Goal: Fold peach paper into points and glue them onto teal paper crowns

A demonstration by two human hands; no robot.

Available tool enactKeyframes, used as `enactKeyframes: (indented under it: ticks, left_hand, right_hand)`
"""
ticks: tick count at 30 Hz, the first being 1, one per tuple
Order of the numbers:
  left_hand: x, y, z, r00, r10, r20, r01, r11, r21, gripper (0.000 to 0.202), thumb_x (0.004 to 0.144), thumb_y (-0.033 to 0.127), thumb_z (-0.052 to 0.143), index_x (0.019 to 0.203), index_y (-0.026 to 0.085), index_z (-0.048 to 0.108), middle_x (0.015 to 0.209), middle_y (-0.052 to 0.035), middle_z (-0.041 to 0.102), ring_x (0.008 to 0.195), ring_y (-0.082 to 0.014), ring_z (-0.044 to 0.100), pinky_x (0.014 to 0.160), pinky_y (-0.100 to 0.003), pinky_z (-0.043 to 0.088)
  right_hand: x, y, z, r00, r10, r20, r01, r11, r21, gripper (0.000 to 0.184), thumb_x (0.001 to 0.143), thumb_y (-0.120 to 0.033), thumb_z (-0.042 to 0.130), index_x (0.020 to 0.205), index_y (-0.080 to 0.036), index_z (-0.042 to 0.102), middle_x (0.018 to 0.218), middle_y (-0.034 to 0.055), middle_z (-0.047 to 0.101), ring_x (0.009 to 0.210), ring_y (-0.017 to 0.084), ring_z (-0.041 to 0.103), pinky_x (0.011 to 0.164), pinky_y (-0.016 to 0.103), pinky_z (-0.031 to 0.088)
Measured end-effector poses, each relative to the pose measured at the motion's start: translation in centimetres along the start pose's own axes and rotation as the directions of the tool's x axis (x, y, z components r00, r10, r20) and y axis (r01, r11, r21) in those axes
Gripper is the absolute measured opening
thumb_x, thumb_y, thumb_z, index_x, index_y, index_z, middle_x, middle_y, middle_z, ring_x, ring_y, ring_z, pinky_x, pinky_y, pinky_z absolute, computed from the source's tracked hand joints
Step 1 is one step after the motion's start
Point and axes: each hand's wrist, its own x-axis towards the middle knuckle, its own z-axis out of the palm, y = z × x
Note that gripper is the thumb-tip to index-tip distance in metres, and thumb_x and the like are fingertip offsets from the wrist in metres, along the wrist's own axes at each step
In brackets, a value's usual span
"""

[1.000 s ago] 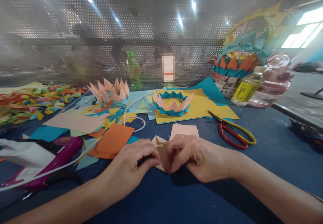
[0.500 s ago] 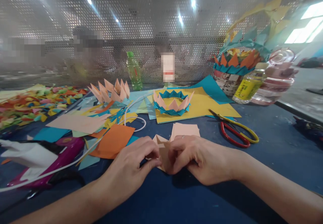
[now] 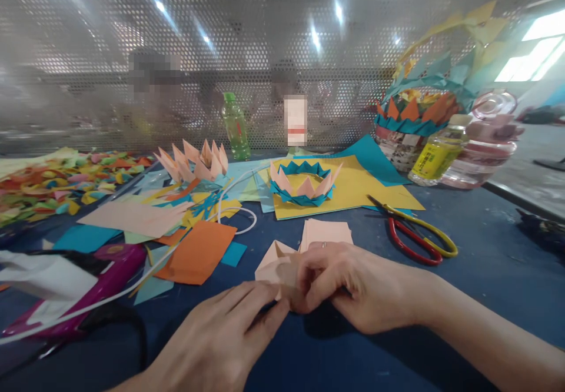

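Note:
Between my hands, a small pale pink sheet of paper (image 3: 270, 265) is partly folded, with a raised crease near its far corner. My right hand (image 3: 342, 283) pinches its right side with curled fingers. The fingertips of my left hand (image 3: 233, 324) close on the near edge, thumb below the fingers. Just behind my right hand lies a stack of pale pink paper squares (image 3: 329, 232). Farther back stands a ring of folded blue and pink paper points (image 3: 304, 189) on a yellow sheet (image 3: 368, 183).
Scissors (image 3: 415, 233) with red and yellow handles lie right. Left are an orange sheet (image 3: 196, 253), a purple glue gun (image 3: 112, 268), its white cable and a pile of paper scraps (image 3: 83, 183). Bottles (image 3: 436, 153) and a paper basket (image 3: 404, 124) stand back right, before a perforated metal panel (image 3: 260, 45).
My left hand has moved nearer and slightly right, from the paper's left side to its near edge, uncovering more of the paper. My right hand keeps its pinch.

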Motion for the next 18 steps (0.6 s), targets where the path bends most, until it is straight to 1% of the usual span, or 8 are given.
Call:
enactKeyframes:
  ticks: [5, 7, 9, 11, 14, 16, 18]
  left_hand:
    - [-0.3, -0.1, 0.1, 1.0, 0.024, 0.019, -0.024, 0.999, -0.022, 0.043, 0.086, 0.002, 0.032, 0.106, 0.02, 0.066, 0.094, -0.0014, 0.071, 0.08, -0.0148, 0.065, 0.071, -0.023, 0.05]
    - [-0.2, 0.0, 0.1, 0.999, 0.023, 0.032, -0.022, 1.0, -0.022, 0.042, 0.089, 0.004, 0.032, 0.107, 0.02, 0.067, 0.095, -0.002, 0.071, 0.081, -0.0153, 0.066, 0.072, -0.024, 0.05]
    - [-0.1, 0.0, 0.1, 0.999, 0.012, 0.045, -0.01, 0.999, -0.031, 0.041, 0.091, 0.006, 0.032, 0.108, 0.02, 0.067, 0.096, -0.0024, 0.071, 0.082, -0.0152, 0.066, 0.073, -0.025, 0.05]
    - [-0.1, 0.0, 0.1, 0.999, 0.007, 0.042, -0.005, 0.999, -0.039, 0.041, 0.09, 0.005, 0.033, 0.107, 0.019, 0.067, 0.095, -0.0029, 0.071, 0.081, -0.0147, 0.066, 0.072, -0.024, 0.05]
    - [-0.2, -0.1, 0.1, 0.999, 0.017, 0.041, -0.015, 0.999, -0.048, 0.043, 0.085, 0.003, 0.032, 0.105, 0.018, 0.067, 0.092, -0.0034, 0.071, 0.075, -0.0145, 0.065, 0.067, -0.025, 0.05]
    - [-0.4, 0.0, 0.1, 0.999, -0.002, 0.041, 0.004, 0.999, -0.036, 0.044, 0.082, 0.002, 0.032, 0.104, 0.018, 0.067, 0.092, -0.0032, 0.07, 0.074, -0.0151, 0.064, 0.065, -0.025, 0.049]
    - [-0.4, 0.1, 0.1, 0.999, -0.017, 0.037, 0.018, 1.0, -0.024, 0.045, 0.079, 0.002, 0.033, 0.105, 0.019, 0.066, 0.093, -0.0029, 0.07, 0.075, -0.0156, 0.064, 0.066, -0.026, 0.049]
  right_hand:
    - [-0.1, 0.1, 0.1, 1.0, 0.027, 0.017, -0.026, 1.0, -0.011, 0.05, 0.061, 0.015, 0.045, 0.086, -0.015, 0.076, 0.097, 0.0003, 0.071, 0.094, 0.01, 0.064, 0.09, 0.02, 0.046]
    - [-0.1, 0.1, 0.0, 0.999, 0.033, 0.024, -0.032, 0.999, -0.018, 0.05, 0.063, 0.014, 0.044, 0.088, -0.016, 0.075, 0.097, 0.0005, 0.07, 0.093, 0.011, 0.063, 0.089, 0.021, 0.046]
    - [-0.2, 0.1, -0.2, 0.998, 0.059, 0.023, -0.058, 0.997, -0.052, 0.053, 0.065, 0.013, 0.043, 0.095, -0.019, 0.074, 0.1, 0.0012, 0.068, 0.095, 0.013, 0.061, 0.088, 0.024, 0.047]
    - [-0.3, 0.1, -0.6, 0.994, 0.112, 0.02, -0.109, 0.988, -0.111, 0.056, 0.066, 0.011, 0.045, 0.104, -0.021, 0.071, 0.103, 0.0026, 0.065, 0.097, 0.015, 0.058, 0.086, 0.027, 0.047]
    - [-0.5, 0.0, -1.3, 0.984, 0.177, 0.016, -0.173, 0.974, -0.144, 0.058, 0.066, 0.009, 0.048, 0.114, -0.02, 0.063, 0.107, 0.0057, 0.059, 0.101, 0.018, 0.054, 0.087, 0.03, 0.046]
    - [-0.5, -0.1, -1.6, 0.98, 0.2, 0.022, -0.196, 0.973, -0.125, 0.056, 0.066, 0.009, 0.049, 0.114, -0.019, 0.06, 0.108, 0.0065, 0.057, 0.104, 0.019, 0.052, 0.09, 0.032, 0.045]
    - [-0.5, 0.0, -1.6, 0.974, 0.225, 0.033, -0.221, 0.969, -0.11, 0.05, 0.069, 0.007, 0.053, 0.109, -0.021, 0.061, 0.108, 0.0056, 0.056, 0.105, 0.019, 0.052, 0.092, 0.033, 0.044]
